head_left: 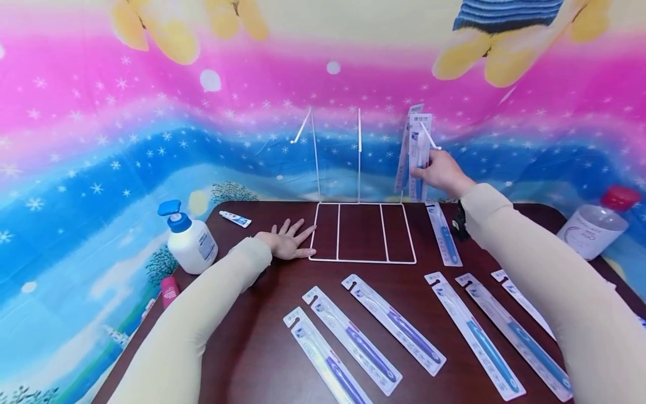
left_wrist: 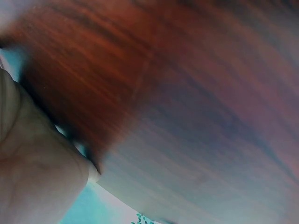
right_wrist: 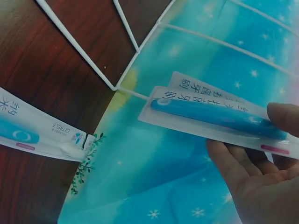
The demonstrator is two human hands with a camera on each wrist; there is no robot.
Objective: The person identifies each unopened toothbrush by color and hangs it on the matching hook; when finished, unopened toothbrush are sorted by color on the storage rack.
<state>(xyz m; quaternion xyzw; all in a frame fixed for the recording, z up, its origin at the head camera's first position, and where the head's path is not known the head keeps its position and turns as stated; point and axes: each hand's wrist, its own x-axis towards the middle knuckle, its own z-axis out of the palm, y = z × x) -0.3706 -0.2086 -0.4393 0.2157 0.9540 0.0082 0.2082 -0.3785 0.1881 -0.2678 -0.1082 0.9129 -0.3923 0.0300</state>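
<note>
My right hand pinches a packaged toothbrush with a blue handle, upright at the right hook of a white wire rack. Just behind hangs a second toothbrush pack. In the right wrist view, thumb and fingers hold the edges of the front pack. My left hand lies on the table with fingers spread, touching the left side of the rack's base. Only part of that palm shows in the left wrist view.
Several toothbrush packs, purple and blue, lie in front; one blue pack lies right of the rack. A pump bottle, toothpaste tube and pink tube are left; a red-capped bottle is right.
</note>
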